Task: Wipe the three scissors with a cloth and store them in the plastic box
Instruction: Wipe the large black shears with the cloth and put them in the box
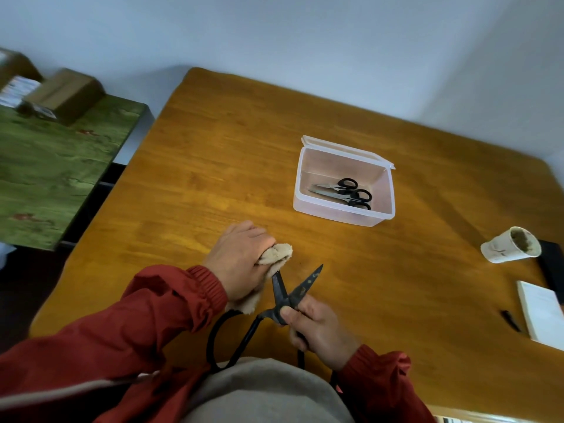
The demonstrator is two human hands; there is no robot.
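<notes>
1. Head view: two small scissors (pixel 346 193) lie in box (pixel 329 212), toward table (pixel 213 166) far edge.
2. Big scissors (pixel 279 291) at near edge, blades apart: left hand (pixel 241 257) grips cloth (pixel 276 251) round one blade, right hand (pixel 320 328) clutches pivot.
3. Left, I'd judge: finish wipe, box it.

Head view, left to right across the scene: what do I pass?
Cardboard box → left hand gripping the cloth → plastic box holding two scissors → paper cup. Omitted for overlap: large scissors, right hand.

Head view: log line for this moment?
left hand: cloth against big scissors | right hand: grips them, open | box: two scissors inside
</notes>
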